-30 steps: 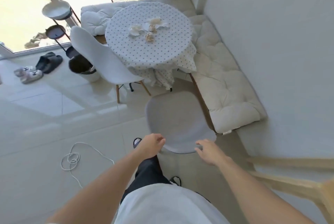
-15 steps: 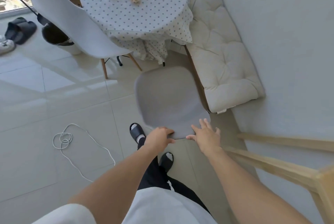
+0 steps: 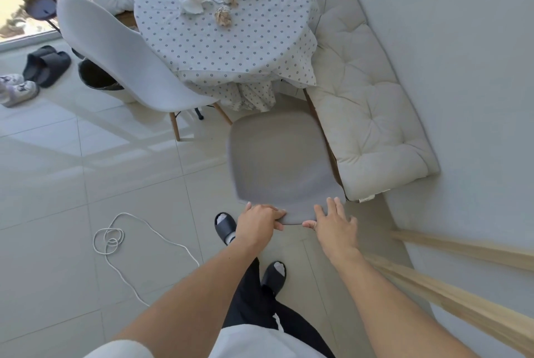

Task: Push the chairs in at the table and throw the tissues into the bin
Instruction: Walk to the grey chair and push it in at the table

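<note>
The grey chair [image 3: 281, 166] stands right in front of me, its seat facing the round table [image 3: 225, 39] with the dotted cloth. My left hand [image 3: 257, 226] curls over the top edge of its back. My right hand [image 3: 335, 226] lies against the same edge, fingers spread and thumb below. A second, white chair [image 3: 121, 54] stands at the table's left, angled away from it. Several crumpled tissues [image 3: 213, 0] lie on the tabletop. The dark bin [image 3: 96, 78] sits on the floor behind the white chair, partly hidden.
A cushioned bench [image 3: 367, 114] runs along the wall right of the grey chair, almost touching it. A white cable [image 3: 112, 239] lies coiled on the tiles to my left. Slippers and shoes [image 3: 43, 65] lie by the window. A wooden rail [image 3: 448, 297] juts out at right.
I have stepped closer to the table. Both hands reached the grey chair's back, and the chair has slid forward toward the table.
</note>
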Demonstrator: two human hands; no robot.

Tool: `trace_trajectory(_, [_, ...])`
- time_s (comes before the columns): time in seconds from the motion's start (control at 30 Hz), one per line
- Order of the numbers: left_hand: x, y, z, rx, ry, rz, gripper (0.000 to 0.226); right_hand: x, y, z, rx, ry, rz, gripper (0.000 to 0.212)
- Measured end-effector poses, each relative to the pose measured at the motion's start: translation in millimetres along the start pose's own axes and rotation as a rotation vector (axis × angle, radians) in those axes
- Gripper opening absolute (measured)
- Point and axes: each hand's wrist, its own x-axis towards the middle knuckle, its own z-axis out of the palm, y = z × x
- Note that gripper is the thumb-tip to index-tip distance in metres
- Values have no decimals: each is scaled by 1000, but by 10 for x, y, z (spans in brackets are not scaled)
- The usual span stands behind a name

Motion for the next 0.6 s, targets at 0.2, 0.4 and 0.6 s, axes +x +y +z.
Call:
trace_trajectory(0.2, [257, -80, -224, -15, 18, -12, 48, 213, -115, -240, 22, 38, 16, 68])
trace_trajectory(0.4, [553, -221, -599, 24, 51, -2, 43, 451, -404, -534, -9, 110, 31, 67])
trace_trajectory(0.6, [862, -507, -976, 82, 94, 22, 34, 790, -774, -883, -16, 140, 43, 65])
